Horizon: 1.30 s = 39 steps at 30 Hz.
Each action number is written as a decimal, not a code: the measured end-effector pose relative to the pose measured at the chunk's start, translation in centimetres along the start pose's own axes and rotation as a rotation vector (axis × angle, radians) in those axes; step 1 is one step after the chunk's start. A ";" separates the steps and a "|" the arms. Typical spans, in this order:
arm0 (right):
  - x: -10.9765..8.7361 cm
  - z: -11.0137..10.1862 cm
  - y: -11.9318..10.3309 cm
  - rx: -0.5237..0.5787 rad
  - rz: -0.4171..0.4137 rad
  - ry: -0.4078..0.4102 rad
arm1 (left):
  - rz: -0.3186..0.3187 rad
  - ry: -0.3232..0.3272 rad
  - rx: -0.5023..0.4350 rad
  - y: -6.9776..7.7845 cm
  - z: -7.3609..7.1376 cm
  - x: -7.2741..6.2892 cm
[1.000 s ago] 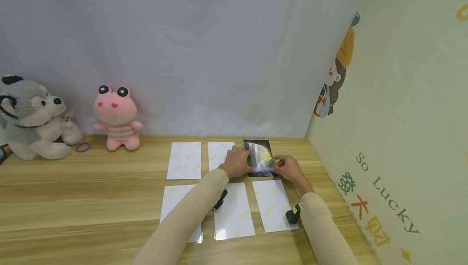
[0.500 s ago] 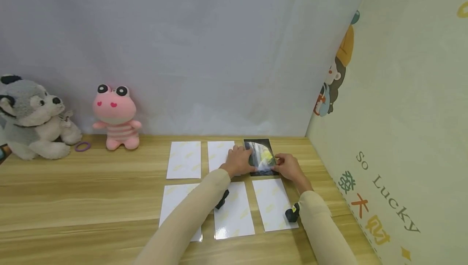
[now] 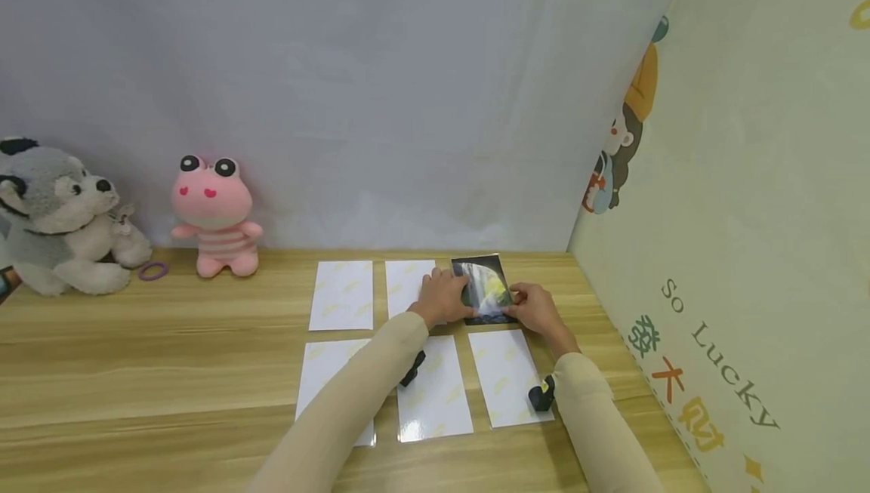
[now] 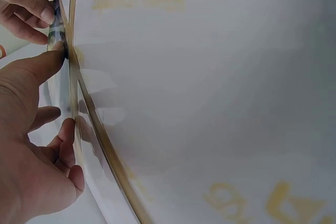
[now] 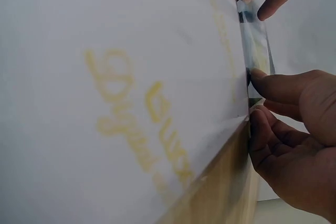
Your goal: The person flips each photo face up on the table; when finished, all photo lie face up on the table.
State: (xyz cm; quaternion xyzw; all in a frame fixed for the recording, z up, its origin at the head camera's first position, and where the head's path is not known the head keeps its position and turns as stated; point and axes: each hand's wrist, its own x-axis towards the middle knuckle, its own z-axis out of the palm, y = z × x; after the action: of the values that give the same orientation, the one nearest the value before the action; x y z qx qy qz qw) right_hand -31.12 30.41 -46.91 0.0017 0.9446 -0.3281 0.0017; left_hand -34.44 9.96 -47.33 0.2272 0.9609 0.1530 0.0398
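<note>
A glossy photo [image 3: 485, 289] of a waterfall with a yellow patch lies at the right end of the back row. My left hand [image 3: 440, 298] holds its left edge, thumb at the near corner. At the near right corner, my right hand [image 3: 537, 310] pinches it between thumb and fingers. The right wrist view shows the right thumb [image 5: 273, 85] on the photo's surface, with the left fingers at the top. White sheets with faint yellow print, such as the back left one [image 3: 341, 295], lie around it; the left hand partly covers the middle back sheet [image 3: 408, 281].
Three more white sheets form the front row, including the middle one [image 3: 435, 391] and right one [image 3: 508, 380]. A pink plush toy [image 3: 216, 217], a grey plush dog [image 3: 68, 221] and a purple ring [image 3: 153, 271] stand or lie left. A printed wall [image 3: 720, 251] borders the right side.
Both hands keep their hold on the photo with almost no movement. The photo's far edge looks slightly higher and a little tilted compared with half a second ago.
</note>
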 end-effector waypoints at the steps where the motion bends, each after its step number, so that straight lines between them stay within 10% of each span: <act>1: 0.1 0.1 -0.1 -0.001 -0.002 -0.001 | 0.000 0.002 -0.001 -0.1 -0.1 -0.1; 18: 0.6 0.3 -0.8 0.036 -0.026 0.069 | 0.133 0.088 -0.166 -3.9 -3.2 -1.4; 30: 1.9 0.2 -3.0 0.093 -0.124 0.040 | 0.125 0.024 -0.113 -9.9 -5.0 -4.3; 39: 3.2 1.8 -4.9 0.074 -0.191 -0.023 | 0.155 -0.046 -0.016 -11.4 -4.5 -6.4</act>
State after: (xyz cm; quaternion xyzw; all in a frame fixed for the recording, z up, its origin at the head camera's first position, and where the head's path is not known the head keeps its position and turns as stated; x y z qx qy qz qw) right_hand -34.37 25.49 -45.31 -0.0920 0.9277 -0.3613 -0.0190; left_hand -34.22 -3.81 -46.55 0.3041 0.9380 0.1581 0.0520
